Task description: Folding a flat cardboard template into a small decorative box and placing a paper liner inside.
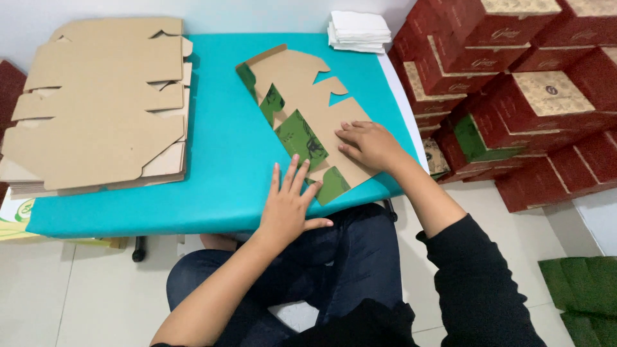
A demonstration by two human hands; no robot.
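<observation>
The carton blank [308,119] lies flat and diagonal on the teal bench [212,167], brown inner face up, with green printed flaps folded over along its near-left edge. The right hand [369,144] rests palm-down on the blank's near end, fingers [350,136] extended and together, pressing the board without gripping it. The left hand [288,205] lies flat at the bench edge, fingers [292,173] spread wide, their tips touching the lowest green flap [331,183]; it grips nothing. The step in hand appears to be creasing the flaps flat. To do this well, keep the right palm as an anchor so the blank does not pivot on the smooth bench, and run the left fingertips along the fold line from the near flap outward, pressing evenly so each crease sets straight rather than bowing. Keep the flap edges square with the panel beneath before applying full pressure. A stack of unfolded blanks [96,103] lies well to the left of the left fingers. A pile of white sheets [358,29] lies at the far corner, beyond the right fingers. Red boxes [514,83] are stacked just right of the bench.
</observation>
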